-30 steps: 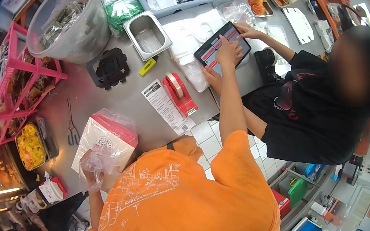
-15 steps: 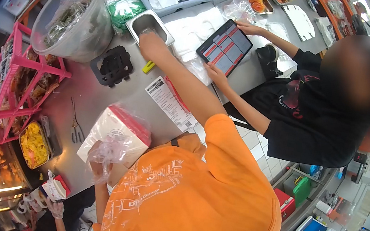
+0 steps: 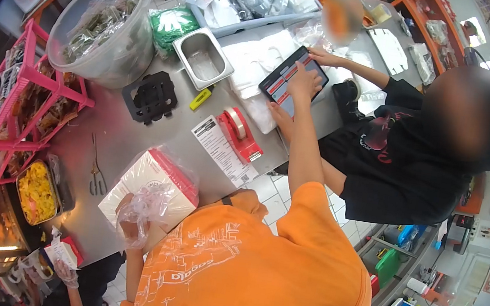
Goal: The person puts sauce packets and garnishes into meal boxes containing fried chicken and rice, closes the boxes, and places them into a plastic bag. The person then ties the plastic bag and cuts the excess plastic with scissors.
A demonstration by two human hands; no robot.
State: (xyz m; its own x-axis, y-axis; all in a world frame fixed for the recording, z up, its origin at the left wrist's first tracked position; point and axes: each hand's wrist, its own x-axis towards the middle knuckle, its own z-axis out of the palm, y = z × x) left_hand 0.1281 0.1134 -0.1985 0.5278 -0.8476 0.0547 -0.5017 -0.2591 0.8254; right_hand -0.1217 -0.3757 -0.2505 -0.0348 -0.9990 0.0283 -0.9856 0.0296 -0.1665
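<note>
My left hand [image 3: 130,219] is closed on the gathered top of a clear plastic bag [image 3: 154,200]. Inside this bag is a white and red box [image 3: 137,185], resting near the table edge. My right hand [image 3: 305,84] is over a tablet [image 3: 285,99], fingers extended, with a fingertip at the screen. A person in black [image 3: 411,151] holds the tablet by its edges. Nearer to me lie a red tape dispenser [image 3: 245,145], a printed receipt [image 3: 216,144] and a yellow cutter [image 3: 200,99].
A metal container [image 3: 204,63], black plastic stand [image 3: 150,97] and scissors-like tool [image 3: 96,176] are on the metal table. Around them are a large clear tub [image 3: 138,44], pink rack [image 3: 42,84], tray of yellow food [image 3: 39,193] and grey-blue bin [image 3: 247,25]. Another gloved hand [image 3: 66,274] holds a small box.
My right hand has left the metal container and moved right to the tablet screen. The tape dispenser is now uncovered. My left hand still grips the bag.
</note>
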